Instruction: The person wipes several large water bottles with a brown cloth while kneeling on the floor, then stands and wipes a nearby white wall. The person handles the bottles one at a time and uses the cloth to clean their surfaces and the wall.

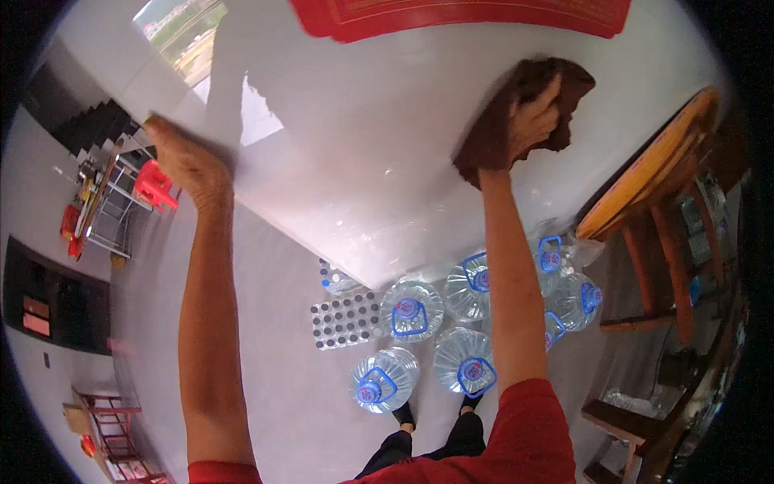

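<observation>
My right hand (535, 124) holds a dark brown cloth (493, 136) against a glossy white surface (363, 121), seemingly an upright wall. Its fingers are spread over the bunched cloth, and part of the hand is covered by it. My left hand (190, 163) is at the left edge of that surface, with no object visible in it. Its fingers are blurred and mostly hidden, so their grip on the edge cannot be told. A red panel (465, 15) with a moulded rim shows above on the white surface.
Large water bottles (411, 311) with blue handles stand on the floor around my feet. Beside them is a wrapped pack of dark-capped bottles (344, 320). A round orange-brown wooden tabletop (653, 166) leans at right. Leftward are a red stool (154, 184) and a metal-legged table (103, 187).
</observation>
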### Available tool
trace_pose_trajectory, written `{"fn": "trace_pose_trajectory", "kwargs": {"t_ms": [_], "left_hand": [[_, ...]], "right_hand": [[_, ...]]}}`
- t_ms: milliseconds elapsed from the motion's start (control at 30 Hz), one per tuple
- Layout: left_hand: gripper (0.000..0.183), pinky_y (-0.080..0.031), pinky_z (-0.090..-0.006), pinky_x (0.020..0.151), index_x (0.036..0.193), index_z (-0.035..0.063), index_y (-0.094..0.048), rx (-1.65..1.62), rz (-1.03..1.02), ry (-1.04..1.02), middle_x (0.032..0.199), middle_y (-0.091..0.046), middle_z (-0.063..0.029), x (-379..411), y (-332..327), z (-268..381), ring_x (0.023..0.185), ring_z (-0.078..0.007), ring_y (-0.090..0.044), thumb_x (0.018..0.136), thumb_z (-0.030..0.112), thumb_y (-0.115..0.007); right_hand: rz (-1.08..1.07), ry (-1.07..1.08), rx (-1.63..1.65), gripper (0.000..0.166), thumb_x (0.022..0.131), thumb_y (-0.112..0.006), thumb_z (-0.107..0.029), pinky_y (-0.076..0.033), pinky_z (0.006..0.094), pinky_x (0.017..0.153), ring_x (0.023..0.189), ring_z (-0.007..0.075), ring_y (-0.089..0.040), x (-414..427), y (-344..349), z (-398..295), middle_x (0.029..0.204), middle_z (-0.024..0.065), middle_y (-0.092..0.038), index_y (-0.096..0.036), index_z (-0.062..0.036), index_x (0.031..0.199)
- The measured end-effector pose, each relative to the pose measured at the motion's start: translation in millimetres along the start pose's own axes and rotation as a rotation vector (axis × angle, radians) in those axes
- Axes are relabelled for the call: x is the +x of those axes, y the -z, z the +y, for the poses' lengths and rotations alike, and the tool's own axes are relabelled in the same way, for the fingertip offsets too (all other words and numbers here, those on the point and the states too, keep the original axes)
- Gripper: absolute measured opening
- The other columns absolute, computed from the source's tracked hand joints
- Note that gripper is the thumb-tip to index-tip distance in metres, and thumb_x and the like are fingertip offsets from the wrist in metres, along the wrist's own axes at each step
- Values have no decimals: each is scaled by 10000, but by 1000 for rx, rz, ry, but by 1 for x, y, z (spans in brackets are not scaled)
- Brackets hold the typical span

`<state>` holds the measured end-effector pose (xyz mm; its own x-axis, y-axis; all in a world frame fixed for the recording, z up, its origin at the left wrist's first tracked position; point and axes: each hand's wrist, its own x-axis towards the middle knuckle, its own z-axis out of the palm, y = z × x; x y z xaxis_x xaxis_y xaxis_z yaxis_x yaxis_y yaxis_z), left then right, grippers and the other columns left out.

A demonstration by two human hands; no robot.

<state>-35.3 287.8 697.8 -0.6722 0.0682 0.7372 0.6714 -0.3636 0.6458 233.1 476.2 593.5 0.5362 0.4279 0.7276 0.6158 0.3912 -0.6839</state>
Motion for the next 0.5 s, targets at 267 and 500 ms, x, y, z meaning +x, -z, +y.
{"fn": "trace_pose_trajectory", "kwargs": {"t_ms": [267, 500], "left_hand": [[381, -293, -190, 567, 823, 97, -445, -216, -375, -10, 742, -365, 64, -2, 17, 13, 657, -52, -319, 996, 411, -317], [493, -375, -262, 842, 1094, -22, -510, 7, -346, -187, 1001, -522, -50, 2, 15, -17, 929, -141, -443, 1013, 383, -242]], "right_hand": [[-965, 639, 104, 525, 784, -619, -372, -474, 456, 640, 968, 239, -552, -111, 48, -133, 1063, 122, -552, -499, -274, 1286], [-1142, 870, 619, 512, 868, -505, -335, -330, 507, 1037, 1249, 277, -404, -205, 3, -110, 1449, -1, -295, -339, -507, 1321]]}}
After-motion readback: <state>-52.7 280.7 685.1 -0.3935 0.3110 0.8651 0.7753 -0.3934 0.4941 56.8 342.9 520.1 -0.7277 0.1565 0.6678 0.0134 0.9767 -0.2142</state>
